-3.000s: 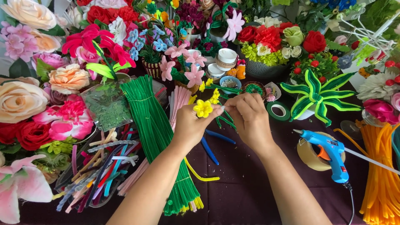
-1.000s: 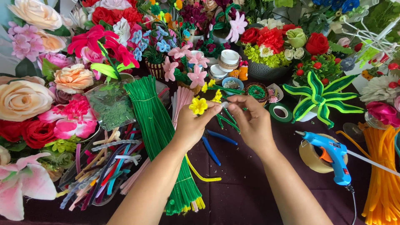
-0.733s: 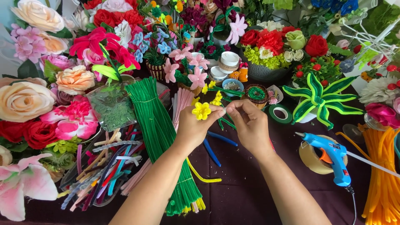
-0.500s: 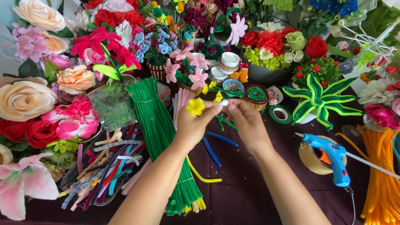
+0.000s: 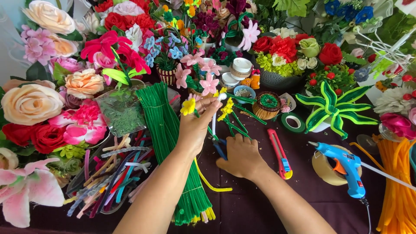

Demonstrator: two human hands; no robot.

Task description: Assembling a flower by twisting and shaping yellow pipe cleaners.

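Note:
My left hand [image 5: 197,128] is raised over the table, holding a small yellow pipe-cleaner flower [image 5: 188,106] on a green stem, with a thin white stem [image 5: 213,121] hanging below its fingers. My right hand [image 5: 240,157] rests low on the dark purple table, fingers curled down onto blue strips [image 5: 219,149] lying there. Whether it grips them is hidden under the fingers. More yellow flowers on green stems [image 5: 228,112] lie just behind the hands.
A thick bundle of green pipe cleaners [image 5: 169,143] lies left of my left arm, beside a tub of mixed pipe cleaners [image 5: 108,173]. Right of my hands lie a red utility knife [image 5: 279,154], a blue glue gun [image 5: 346,167] and orange pipe cleaners [image 5: 398,186]. Fabric flowers ring the table.
My right hand has let go of the flower stem and dropped to the table onto the blue strips. My left hand stays raised, holding the yellow flower alone.

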